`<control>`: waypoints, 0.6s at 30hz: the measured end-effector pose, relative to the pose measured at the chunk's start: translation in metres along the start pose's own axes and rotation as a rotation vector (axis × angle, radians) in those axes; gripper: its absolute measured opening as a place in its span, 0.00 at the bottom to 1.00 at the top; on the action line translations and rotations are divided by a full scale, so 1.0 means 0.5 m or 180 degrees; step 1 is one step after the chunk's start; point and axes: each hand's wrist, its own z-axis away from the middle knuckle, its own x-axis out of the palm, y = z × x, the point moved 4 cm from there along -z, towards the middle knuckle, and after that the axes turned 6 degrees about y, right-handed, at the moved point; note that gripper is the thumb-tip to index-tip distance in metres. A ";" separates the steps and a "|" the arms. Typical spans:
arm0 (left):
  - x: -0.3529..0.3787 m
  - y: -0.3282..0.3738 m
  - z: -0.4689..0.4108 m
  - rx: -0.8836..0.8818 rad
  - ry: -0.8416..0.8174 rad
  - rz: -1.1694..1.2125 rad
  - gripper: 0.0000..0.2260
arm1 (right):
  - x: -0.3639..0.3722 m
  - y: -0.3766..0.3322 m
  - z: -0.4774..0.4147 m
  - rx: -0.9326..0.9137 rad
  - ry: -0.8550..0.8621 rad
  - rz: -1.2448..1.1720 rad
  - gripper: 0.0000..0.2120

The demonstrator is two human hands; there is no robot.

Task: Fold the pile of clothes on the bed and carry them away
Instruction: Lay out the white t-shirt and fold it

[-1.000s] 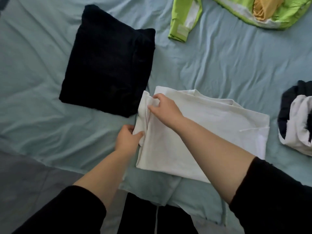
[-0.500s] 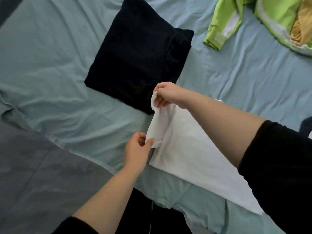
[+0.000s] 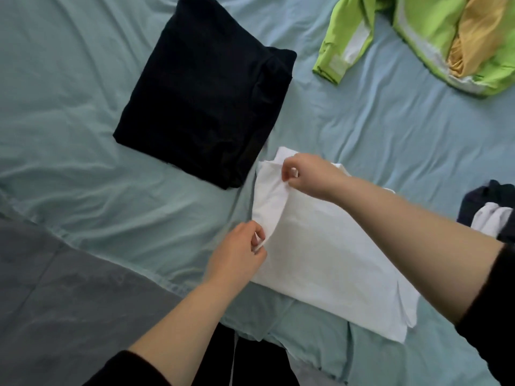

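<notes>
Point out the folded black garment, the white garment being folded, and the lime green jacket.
folded black garment [image 3: 203,98]: head view, middle of its flat top.
white garment [image 3: 320,246]: head view, flat centre panel between the arms.
lime green jacket [image 3: 342,43]: head view, on its sleeve.

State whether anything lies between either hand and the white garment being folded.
Nothing visible does. The left hand and right hand already pinch the raised edge of the white garment; the folded black garment lies beside it.

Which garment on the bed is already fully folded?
The black garment, a squared stack beside the white shirt; the green jacket and dark-and-white bundle lie crumpled.
</notes>
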 end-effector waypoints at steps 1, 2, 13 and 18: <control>0.011 0.005 -0.003 0.0017 -0.0079 -0.0102 0.10 | 0.011 0.017 0.006 0.0026 0.0017 0.0157 0.11; 0.022 0.009 -0.007 0.0010 -0.0183 -0.0223 0.09 | 0.025 0.031 0.011 0.0062 0.0012 0.0244 0.13; 0.007 -0.024 -0.054 -0.0862 0.0594 -0.0004 0.15 | 0.140 -0.020 0.096 0.1023 0.0754 -0.1768 0.14; 0.037 -0.029 -0.062 -0.0780 0.0206 -0.0635 0.13 | 0.153 0.008 0.033 0.2089 0.0048 -0.3730 0.12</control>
